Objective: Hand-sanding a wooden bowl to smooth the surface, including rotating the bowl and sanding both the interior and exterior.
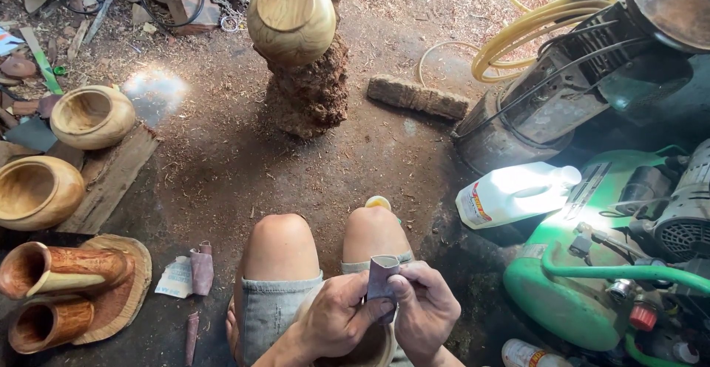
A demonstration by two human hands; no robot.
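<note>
Both hands meet low in the head view, over my lap. My left hand (334, 321) and my right hand (424, 309) pinch a folded piece of sandpaper (381, 277) between their fingers. Under them a wooden bowl (367, 350) rests on my lap, mostly hidden by the hands. My bare knees (279, 245) stick out in front, in grey shorts.
A round wooden vase (291, 18) sits on a rough stump (307, 90) ahead. At left stand two wooden bowls (90, 116) and two wooden cups (59, 271). Sandpaper scraps (186, 272) lie on the dirt floor. At right are a white jug (512, 193), a green compressor (606, 263) and yellow hose (532, 27).
</note>
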